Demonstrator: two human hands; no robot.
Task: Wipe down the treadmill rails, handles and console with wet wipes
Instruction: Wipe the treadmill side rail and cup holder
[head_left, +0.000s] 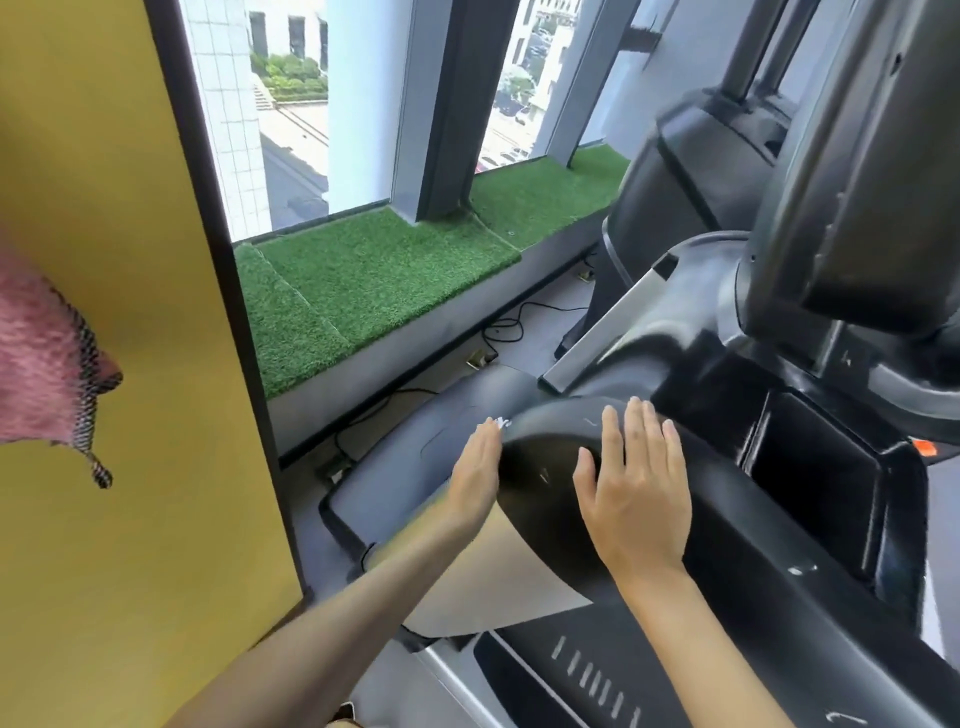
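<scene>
Pressing both hands flat on the treadmill handle (550, 436), at the centre of the frame.
Your left hand (475, 475) lies with straight fingers against the handle's rounded outer end. A white scrap (500, 422) shows at its fingertips, but you cannot tell whether it is a wipe. Your right hand (636, 493) rests palm down on top of the handle, fingers straight and together, thumb spread, gripping nothing. The console (852, 182) rises at upper right, with a dark tray (810, 467) just beside your right hand. Beyond, a green turf ledge (374, 280) runs under the window (291, 130), and a yellow wall (104, 208) fills the left.
</scene>
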